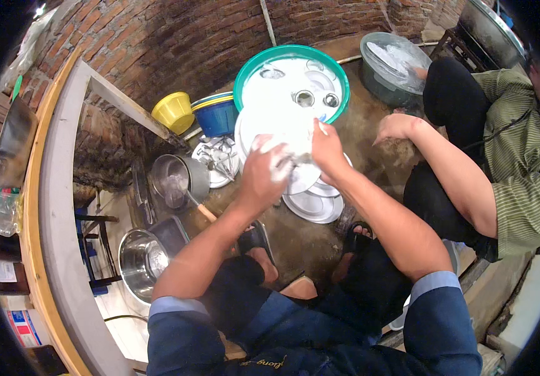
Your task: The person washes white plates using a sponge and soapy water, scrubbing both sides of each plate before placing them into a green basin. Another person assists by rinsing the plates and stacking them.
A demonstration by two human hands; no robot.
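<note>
My right hand [330,149] grips the edge of a white plate [293,124], whose outline is washed out by glare. Suds cover my left hand [267,171], curled against the plate's near left side; whether it holds a scrubber under the foam I cannot tell. Just beyond is a green-rimmed basin [343,105] of white suds, with cups and dishes partly sunk in it. Below my hands, a stack of white plates [319,209] sits on the wet floor.
At right, a co-worker's hand [399,127] hangs near a grey tub [377,87] holding dishes. On the left are a yellow basin [173,113], a blue basin [213,117], a plate of cutlery [216,162], a saucepan [197,176], a steel bowl [140,263] and a wooden frame [39,197].
</note>
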